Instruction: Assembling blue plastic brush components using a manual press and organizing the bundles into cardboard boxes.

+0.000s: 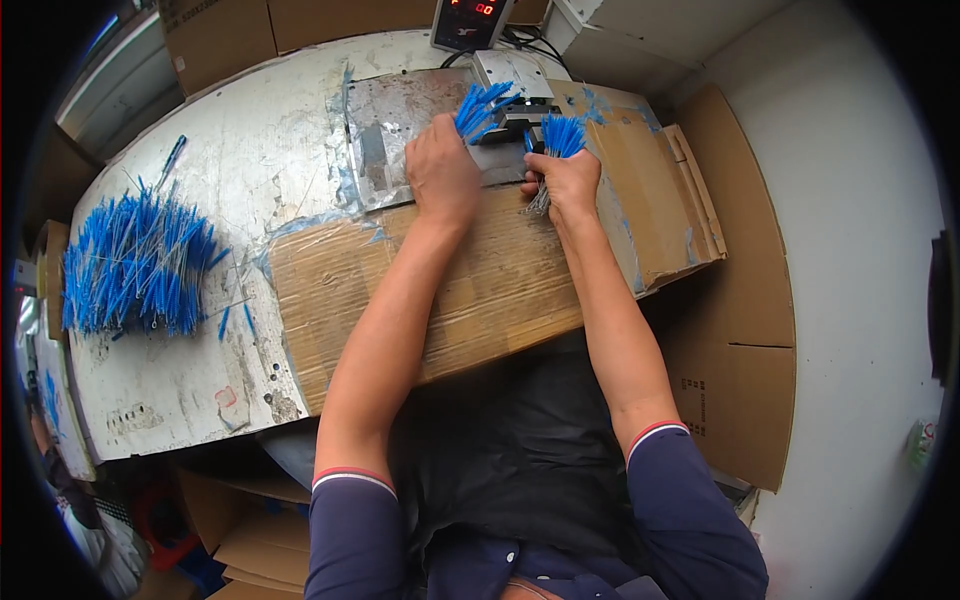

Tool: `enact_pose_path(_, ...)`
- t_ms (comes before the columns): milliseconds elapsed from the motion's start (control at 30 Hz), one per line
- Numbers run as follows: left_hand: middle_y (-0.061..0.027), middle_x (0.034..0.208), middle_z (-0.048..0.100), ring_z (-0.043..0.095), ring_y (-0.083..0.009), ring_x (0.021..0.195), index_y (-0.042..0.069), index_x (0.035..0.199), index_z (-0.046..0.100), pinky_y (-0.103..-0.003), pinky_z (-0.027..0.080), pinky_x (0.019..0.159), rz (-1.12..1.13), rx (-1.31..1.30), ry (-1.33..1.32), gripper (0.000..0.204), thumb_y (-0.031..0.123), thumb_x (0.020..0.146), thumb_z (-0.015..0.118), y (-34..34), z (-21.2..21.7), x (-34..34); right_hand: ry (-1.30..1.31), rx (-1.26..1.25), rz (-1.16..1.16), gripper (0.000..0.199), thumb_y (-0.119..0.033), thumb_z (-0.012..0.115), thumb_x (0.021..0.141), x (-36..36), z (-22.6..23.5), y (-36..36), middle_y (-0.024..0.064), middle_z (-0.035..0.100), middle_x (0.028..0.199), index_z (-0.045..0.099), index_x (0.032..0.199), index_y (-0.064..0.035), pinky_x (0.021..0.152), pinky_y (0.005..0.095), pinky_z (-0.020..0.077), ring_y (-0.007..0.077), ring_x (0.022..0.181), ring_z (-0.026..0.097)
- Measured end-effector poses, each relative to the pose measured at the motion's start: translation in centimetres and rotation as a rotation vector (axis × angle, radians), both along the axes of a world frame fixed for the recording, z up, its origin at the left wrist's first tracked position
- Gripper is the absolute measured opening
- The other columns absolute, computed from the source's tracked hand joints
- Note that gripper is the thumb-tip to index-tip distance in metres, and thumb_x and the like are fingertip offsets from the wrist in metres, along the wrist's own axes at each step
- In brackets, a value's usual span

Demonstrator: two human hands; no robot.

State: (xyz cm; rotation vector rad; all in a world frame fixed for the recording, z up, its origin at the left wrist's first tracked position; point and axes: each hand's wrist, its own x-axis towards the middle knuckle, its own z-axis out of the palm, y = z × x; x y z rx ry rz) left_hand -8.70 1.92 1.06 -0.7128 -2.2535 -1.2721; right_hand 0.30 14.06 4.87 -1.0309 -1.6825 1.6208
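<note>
Brush pile point(140, 265) left on table point(265, 135), cardboard point(490, 285) before machine point(513, 70)

Left hand point(445, 172): blurring toward its right side; its back is hiding most of its fingers and the lower ends of the blue-tipped bundle point(482, 110) from me.
Right hand point(572, 183): covering the middle of the second bundle point(563, 137).
Metal fixture point(520, 118): partly disappearing behind both bundles.
Display box point(466, 30): losing its top to the upper edge.
Blue-tipped pile point(140, 265): overlapping too densely for my counting.
Green object point(922, 442), right rim: showing too small and dim for my identifying it.
</note>
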Motion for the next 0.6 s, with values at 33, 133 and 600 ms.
enact_pose_path(33,-0.0129,0.095,0.068,0.065,-0.0322,0.096,0.004,0.107,0.061,-0.045,0.046,0.087,-0.005,0.017,0.026,0.019,0.003,0.089,0.056,0.0,-0.1,-0.1,0.008,0.002,0.003,0.016,0.01,0.074,0.078,-0.1,0.0,-0.1,0.0085,0.064,0.07,0.062,0.083,0.0009,0.04,0.03,0.0544,0.0161,0.052,0.063)
enact_pose_path(133,-0.012,0.095,0.068,0.064,-0.0316,0.095,0.005,0.105,0.061,-0.044,0.046,0.084,-0.008,0.028,0.103,0.018,0.003,0.088,0.056,0.2,-0.3,-0.2,0.057,-0.026,0.008,0.014,0.007,0.075,0.08,0.1,0.0,-0.3,0.0085,0.064,0.07,0.062,0.084,0.001,0.041,0.0308,0.0551,0.0165,0.052,0.063)
enact_pose_path(600,-0.0142,0.09,0.067,0.061,-0.0339,0.087,0.005,0.105,0.062,-0.045,0.046,0.079,-0.151,-0.101,0.069,0.02,0.0,0.086,0.057,0.0,-0.4,0.3,0.416,0.032,0.016,0.01,-0.009,0.073,0.093,1.9,-2.4,-1.2,0.0046,0.065,0.077,0.067,0.093,-0.0008,0.059,0.0318,0.0605,0.0147,0.063,0.065)
